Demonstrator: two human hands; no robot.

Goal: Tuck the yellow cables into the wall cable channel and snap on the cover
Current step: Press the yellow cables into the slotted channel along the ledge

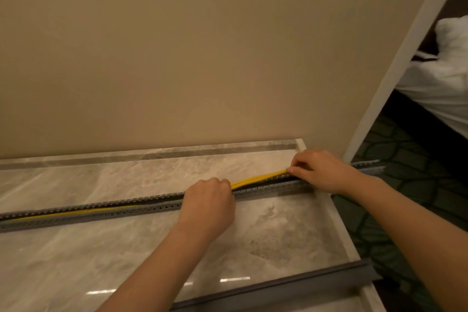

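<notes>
A long grey slotted cable channel [88,211] lies across the marble countertop [76,261], its right end sticking out past the counter's edge. The yellow cables [255,180] lie inside the channel on the left and rise out of it between my hands. My left hand [209,206] is closed over the cables and the channel near the middle. My right hand [321,168] pinches the cables' raised right end just above the channel. The grey channel cover [291,286] lies loose along the counter's near edge.
A beige wall [202,45] rises behind the counter, with a white corner trim [405,58] at the right. Beyond it lie patterned dark carpet [395,154] and a white bundle of cloth [445,78].
</notes>
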